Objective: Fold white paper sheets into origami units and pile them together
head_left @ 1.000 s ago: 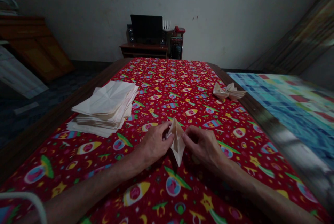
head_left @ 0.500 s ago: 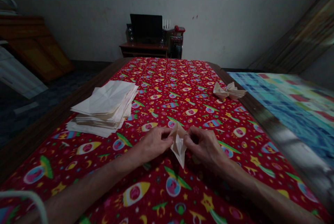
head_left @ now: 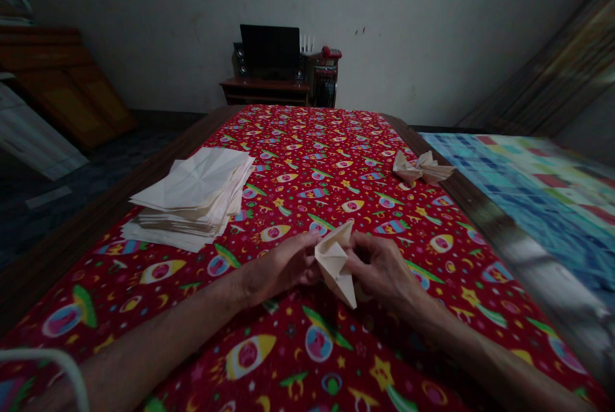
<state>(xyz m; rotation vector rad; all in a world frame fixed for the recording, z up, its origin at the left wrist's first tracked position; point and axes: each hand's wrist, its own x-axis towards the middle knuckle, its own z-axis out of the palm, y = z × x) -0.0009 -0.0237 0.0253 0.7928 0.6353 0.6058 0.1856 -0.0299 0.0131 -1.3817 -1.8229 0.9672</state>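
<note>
A cream-coloured piece of folded paper (head_left: 337,266), pointed at top and bottom with an open pleat facing me, is held just above the red cloth. My right hand (head_left: 384,268) pinches its right side between thumb and fingers. On the paper's left side, my left hand (head_left: 288,263) is closed against the edge, its fingertips partly hidden behind the paper. Left of my hands lies a stack of cream paper sheets (head_left: 192,184), the top one marked with creases. At the far right, folded paper pieces (head_left: 423,167) rest on the cloth.
A red cloth with cartoon rockets (head_left: 307,341) covers the table, whose dark wooden edge (head_left: 485,239) shows at right. A pale curved cable or tube (head_left: 57,357) crosses the lower left corner. Beyond the table stands a monitor (head_left: 270,47); a bed with patterned cover (head_left: 523,188) lies right.
The folded paper has turned and tilted to the right, showing its pleat more widely. My left hand's fingers have shifted behind its left edge, while my right hand still pinches it.
</note>
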